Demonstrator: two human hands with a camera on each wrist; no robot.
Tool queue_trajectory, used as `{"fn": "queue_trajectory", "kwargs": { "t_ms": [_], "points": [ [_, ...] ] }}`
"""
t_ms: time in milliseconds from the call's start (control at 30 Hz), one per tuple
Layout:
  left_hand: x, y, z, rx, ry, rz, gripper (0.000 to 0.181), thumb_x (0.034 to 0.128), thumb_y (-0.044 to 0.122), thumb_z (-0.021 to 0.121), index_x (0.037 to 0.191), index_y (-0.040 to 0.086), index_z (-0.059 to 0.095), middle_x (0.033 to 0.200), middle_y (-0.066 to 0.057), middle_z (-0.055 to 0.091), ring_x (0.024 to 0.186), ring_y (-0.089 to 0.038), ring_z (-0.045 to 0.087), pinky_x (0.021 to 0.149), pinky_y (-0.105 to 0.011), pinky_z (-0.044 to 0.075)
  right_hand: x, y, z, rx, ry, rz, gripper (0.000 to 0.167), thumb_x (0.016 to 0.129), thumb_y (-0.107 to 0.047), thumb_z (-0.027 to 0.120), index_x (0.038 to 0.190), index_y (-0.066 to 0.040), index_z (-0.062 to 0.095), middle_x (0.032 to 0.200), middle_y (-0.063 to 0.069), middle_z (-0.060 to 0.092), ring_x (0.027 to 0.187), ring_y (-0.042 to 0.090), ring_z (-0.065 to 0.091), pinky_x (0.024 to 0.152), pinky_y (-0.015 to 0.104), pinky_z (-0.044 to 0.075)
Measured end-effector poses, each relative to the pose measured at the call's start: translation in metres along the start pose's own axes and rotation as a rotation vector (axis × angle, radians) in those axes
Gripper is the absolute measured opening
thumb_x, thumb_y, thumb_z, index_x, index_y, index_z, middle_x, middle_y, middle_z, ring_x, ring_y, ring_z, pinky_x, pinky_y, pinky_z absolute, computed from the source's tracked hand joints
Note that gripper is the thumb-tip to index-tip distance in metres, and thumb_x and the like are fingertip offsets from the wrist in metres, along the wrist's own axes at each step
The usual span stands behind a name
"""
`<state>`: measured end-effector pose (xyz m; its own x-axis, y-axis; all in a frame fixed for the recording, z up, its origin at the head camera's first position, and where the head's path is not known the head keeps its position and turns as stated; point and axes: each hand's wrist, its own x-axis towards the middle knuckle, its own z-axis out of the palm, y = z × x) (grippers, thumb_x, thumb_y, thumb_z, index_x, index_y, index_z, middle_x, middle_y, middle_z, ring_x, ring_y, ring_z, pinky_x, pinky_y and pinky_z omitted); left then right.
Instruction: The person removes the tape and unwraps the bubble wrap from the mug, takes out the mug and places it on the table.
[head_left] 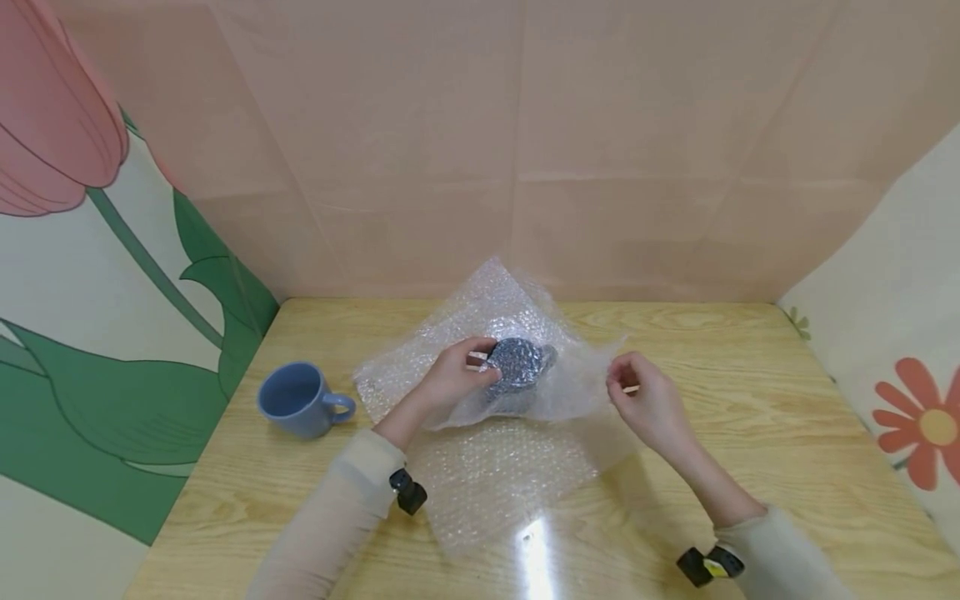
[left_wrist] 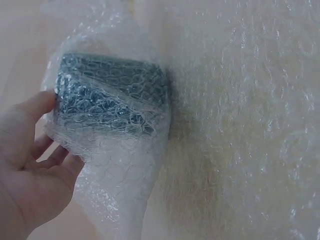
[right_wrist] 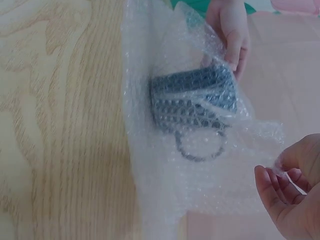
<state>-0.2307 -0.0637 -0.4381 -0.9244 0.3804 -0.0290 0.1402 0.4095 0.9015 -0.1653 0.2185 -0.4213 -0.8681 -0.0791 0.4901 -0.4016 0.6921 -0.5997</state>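
A dark blue mug [head_left: 517,364] stands near the middle of the table, covered by bubble wrap [head_left: 487,304]. Its handle [right_wrist: 202,156] shows through the plastic in the right wrist view. My left hand [head_left: 457,371] grips the covered mug from the left side, with the thumb against it and the fingers on the wrap. To the right, my right hand [head_left: 648,400] pinches an edge of the bubble wrap between thumb and fingertips and holds it stretched away from the mug. Which end of the mug faces up cannot be told through the plastic.
An unwrapped blue mug [head_left: 300,408] stands at the table's left, its handle pointing right. More bubble wrap [head_left: 502,483] lies flat toward the front of the wooden table [head_left: 772,400]. A pinkish cloth backdrop [head_left: 600,150] hangs behind the table's far edge.
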Motion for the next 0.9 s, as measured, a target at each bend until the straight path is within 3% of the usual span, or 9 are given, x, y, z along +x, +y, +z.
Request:
{"fn": "queue_trajectory", "kwargs": {
  "t_ms": [367,533,900],
  "points": [
    [0.003,0.001,0.006,0.002,0.026,0.032,0.052,0.0828,0.016,0.069,0.131,0.009,0.049,0.129,-0.007,0.053,0.113,-0.027,0.053,0.09,-0.033,0.05,0.003,0.019,-0.006,-0.03,0.031,0.033,0.014,0.076,0.01,0.06,0.084,0.0,0.055,0.07,0.008,0.061,0.064,0.001,0.053,0.055,0.003,0.044],
    [0.004,0.002,0.007,0.018,0.034,0.024,0.052,0.0832,0.018,0.068,0.131,0.01,0.048,0.129,-0.005,0.053,0.113,-0.025,0.053,0.089,-0.031,0.05,0.003,0.026,-0.008,-0.012,0.022,0.094,0.012,0.078,0.009,0.059,0.086,0.001,0.055,0.074,0.012,0.061,0.066,0.006,0.054,0.054,0.006,0.046],
    [0.007,-0.001,0.009,0.003,0.043,0.036,0.051,0.0825,0.017,0.069,0.129,0.01,0.05,0.128,-0.006,0.054,0.112,-0.027,0.054,0.089,-0.033,0.05,-0.004,0.04,-0.012,-0.004,-0.017,0.2,0.014,0.079,0.005,0.057,0.092,0.003,0.053,0.078,0.015,0.06,0.064,-0.001,0.051,0.051,0.011,0.048]
  ]
}}
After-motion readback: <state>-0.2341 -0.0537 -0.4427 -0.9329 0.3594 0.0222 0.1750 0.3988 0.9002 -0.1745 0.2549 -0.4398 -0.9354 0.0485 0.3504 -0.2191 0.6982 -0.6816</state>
